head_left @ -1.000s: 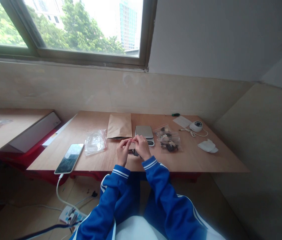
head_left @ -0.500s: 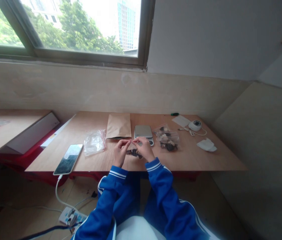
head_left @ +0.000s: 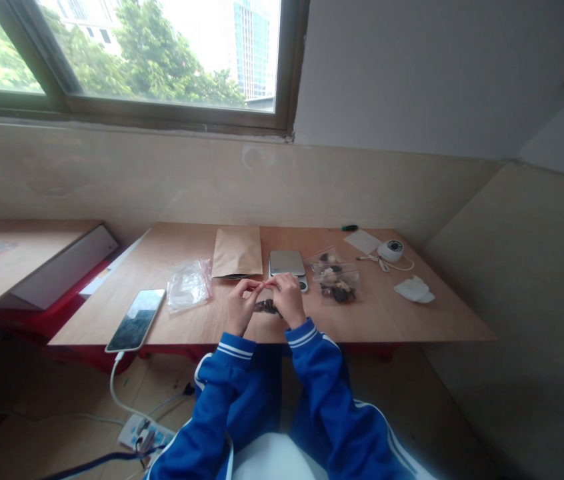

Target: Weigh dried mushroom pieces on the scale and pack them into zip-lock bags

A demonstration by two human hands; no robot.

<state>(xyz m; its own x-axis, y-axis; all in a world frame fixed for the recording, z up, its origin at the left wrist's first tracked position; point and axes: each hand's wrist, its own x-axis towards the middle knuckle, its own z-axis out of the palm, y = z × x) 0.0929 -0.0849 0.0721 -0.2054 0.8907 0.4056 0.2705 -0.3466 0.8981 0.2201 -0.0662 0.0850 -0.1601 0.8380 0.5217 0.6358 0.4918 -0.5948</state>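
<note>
Both hands pinch a small clear bag
Left hand [head_left: 239, 308] and right hand [head_left: 289, 298] grip the small clear bag [head_left: 266, 305] of dark pieces, fingertips closed along its top, just before the scale [head_left: 287, 263] on the counter [head_left: 392, 317].

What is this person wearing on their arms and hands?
Both arms are in long bright blue sleeves, like a track jacket. Each sleeve ends in a ribbed blue cuff ringed with thin white stripes, and a white stripe runs along the right sleeve. The left hand and right hand are bare: no gloves, and no rings or watch can be made out.
</note>
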